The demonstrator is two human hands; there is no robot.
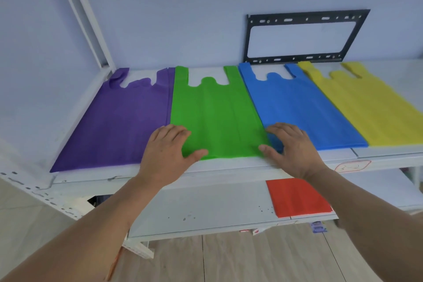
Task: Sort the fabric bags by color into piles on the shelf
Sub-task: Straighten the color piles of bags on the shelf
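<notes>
Now both hands lie flat on the green bag point(215, 112), which serves as the landmark for the rest; it is spread lengthwise on the upper shelf point(229, 167), handles toward the wall and bottom hem at the shelf's front edge. The left hand point(167, 151) rests on the green bag's near left corner, fingers straight and slightly spread, thumb stretched across the hem; part of the palm sits over the seam where green meets purple; it grips nothing. The right hand point(290, 146) presses the green bag's near right corner, thumb on the green fabric, fingers extended over onto the blue one; it too is flat and holds nothing.

Left of the green bag lies the purple bag point(119, 121), its edge touching or just tucked under the green; one handle is crumpled near the shelf's upright post point(84, 18). Right of the green bag lies the blue bag point(304, 110), edge to edge with it; beyond the blue lies the yellow bag point(370, 105), overlapping the blue's far side slightly. Whether each colour is one bag or a stack of several is hard to judge from this angle.

Below the green bag and to its right, an orange-red bag point(297, 197) lies folded on the lower shelf point(206, 208); behind the blue bag a black metal bracket point(304, 18) hangs on the wall.
</notes>
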